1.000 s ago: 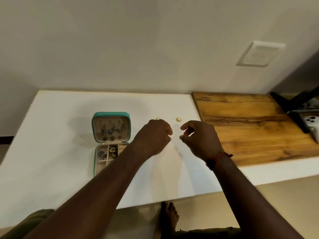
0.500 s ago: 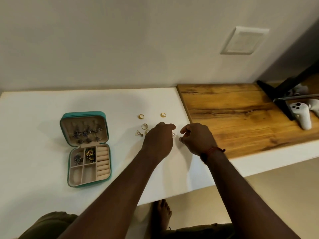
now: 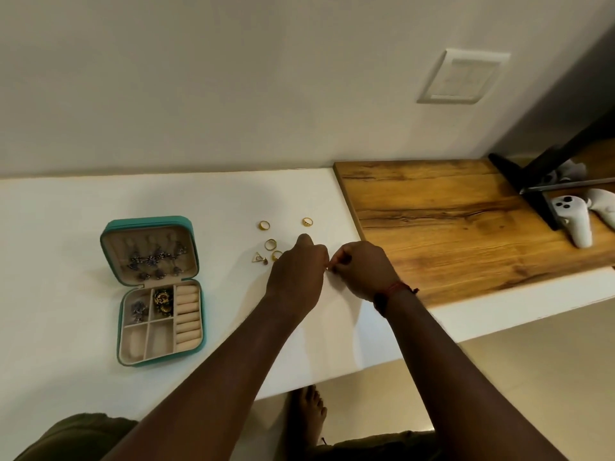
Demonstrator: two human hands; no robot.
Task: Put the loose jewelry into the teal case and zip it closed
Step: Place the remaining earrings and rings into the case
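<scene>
The teal case (image 3: 113,241) lies open on the white table, lid standing back with earrings pinned inside, and earrings in two tray compartments. Loose jewelry sits right of it: a gold ring (image 3: 264,225), another gold ring (image 3: 307,221), a third ring (image 3: 271,243), a triangular earring (image 3: 257,258). My left hand (image 3: 296,274) and my right hand (image 3: 361,272) meet fingertip to fingertip just right of that cluster, above the table. Both have curled fingers and pinch a tiny piece (image 3: 329,268) between them; what it is I cannot make out.
A wooden board (image 3: 449,224) covers the table's right part. White game controllers (image 3: 570,217) and a black stand (image 3: 532,181) sit at its far right. The wall runs behind, the table's front edge (image 3: 332,377) is close to my body, and a bare foot shows below.
The view swung right, so the case now appears further left. My two hands closed together, fingertips now meeting on a small piece beside the rings.
</scene>
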